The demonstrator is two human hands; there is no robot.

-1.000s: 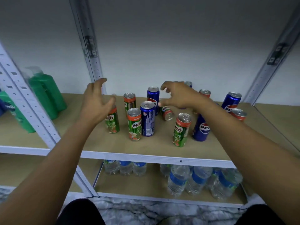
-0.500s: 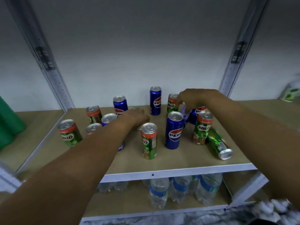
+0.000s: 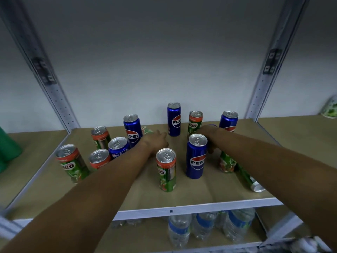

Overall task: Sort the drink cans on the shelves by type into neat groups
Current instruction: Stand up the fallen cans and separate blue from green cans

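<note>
Your left hand [image 3: 156, 141] reaches over a lying Milo can [image 3: 146, 130] at mid-shelf; grip state can't tell, fingers blurred. Your right hand [image 3: 209, 132] sits behind the front Pepsi can [image 3: 196, 157], grip hidden, can't tell. Mixed Pepsi and Milo cans stand scattered on the shelf [image 3: 191, 196]; one tipped Milo can [image 3: 249, 178] lies at right front. Water bottles [image 3: 179, 230] below.

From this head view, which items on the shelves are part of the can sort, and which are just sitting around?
Part of the job:
- tall blue Pepsi cans
- green and orange Milo cans, one lying on its side
- left hand, right hand, both among the cans

Just there:
- clear plastic water bottles, lower shelf
- green plastic bottle, left bay
</note>
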